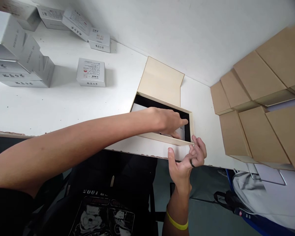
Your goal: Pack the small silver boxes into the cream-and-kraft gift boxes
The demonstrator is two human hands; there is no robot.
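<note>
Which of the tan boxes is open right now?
The tan box at the table's near edge, lid flipped back, left hand inside it. The stacked tan boxes on the right are all closed.

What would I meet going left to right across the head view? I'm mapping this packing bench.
Stack of white boxes → single white box → open tan box with the left hand inside and the right hand at its near corner → stacked brown boxes.

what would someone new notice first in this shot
Probably the open beige box at the near edge of the white table, with the left hand reaching into its black interior and the right hand at its near corner. Next, the tan boxes stacked at right.
</note>
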